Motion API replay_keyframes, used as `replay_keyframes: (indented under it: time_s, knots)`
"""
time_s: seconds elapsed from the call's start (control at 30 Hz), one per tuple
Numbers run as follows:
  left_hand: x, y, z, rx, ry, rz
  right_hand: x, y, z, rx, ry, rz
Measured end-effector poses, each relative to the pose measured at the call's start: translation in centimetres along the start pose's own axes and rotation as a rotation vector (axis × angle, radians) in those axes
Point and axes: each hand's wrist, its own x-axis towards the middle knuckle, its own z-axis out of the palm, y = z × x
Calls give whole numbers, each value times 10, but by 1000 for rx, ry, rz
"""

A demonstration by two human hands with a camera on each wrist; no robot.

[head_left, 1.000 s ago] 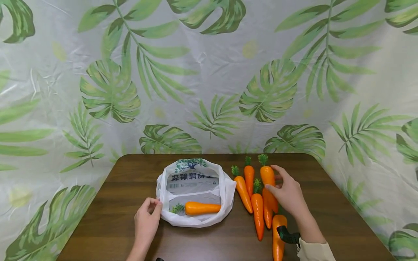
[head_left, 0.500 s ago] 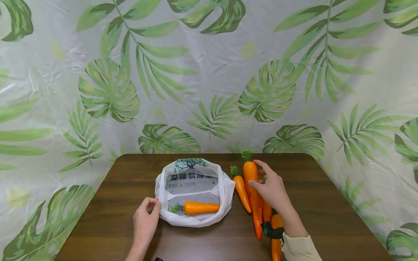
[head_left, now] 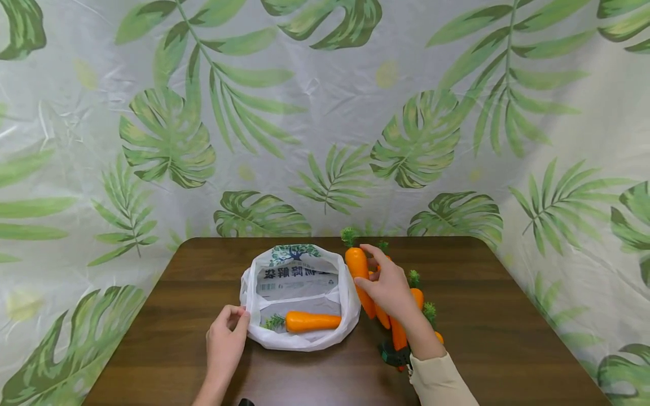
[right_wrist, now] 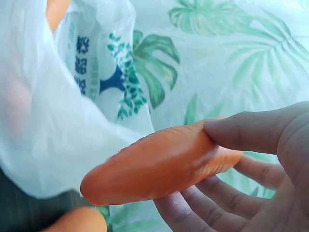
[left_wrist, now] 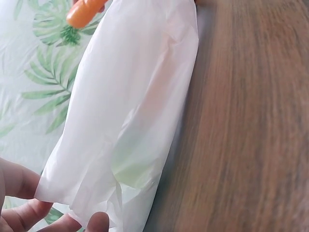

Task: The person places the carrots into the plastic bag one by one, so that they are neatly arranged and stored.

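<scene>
A white plastic bag [head_left: 350, 316] with printed characters and a tree stands with its mouth wide, and one orange carrot [head_left: 312, 321] with a green top lies inside. The left hand [head_left: 225, 338] pinches the bag's left rim; in the left wrist view its fingers and thumb hold the white film [left_wrist: 120, 96]. Just beyond the bag's right rim, the right hand [head_left: 388, 285] grips another carrot [head_left: 357, 263] between thumb and fingers. In the right wrist view that carrot [right_wrist: 149, 166] is held above the table, beside the bag's edge.
More carrots [head_left: 399, 334] lie on the wooden table [head_left: 477, 293] right of the bag, partly under the right hand and forearm. A leaf-patterned sheet [head_left: 335, 113] hangs behind the table. A dark band is on the right wrist.
The right hand has moved left with the carrot it holds, from over the pile to the bag's right rim. The left hand has stayed at the bag's left rim.
</scene>
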Motion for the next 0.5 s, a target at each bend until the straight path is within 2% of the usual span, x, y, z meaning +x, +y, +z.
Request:
replay_keyframes:
  time_s: [0.23,0.5]
  knots:
    - [0,0,0,-4,1,4,6,-16,18,47,-32,-12]
    - [0,-1,0,2,8,18,15,-30,38,19,-65,-69]
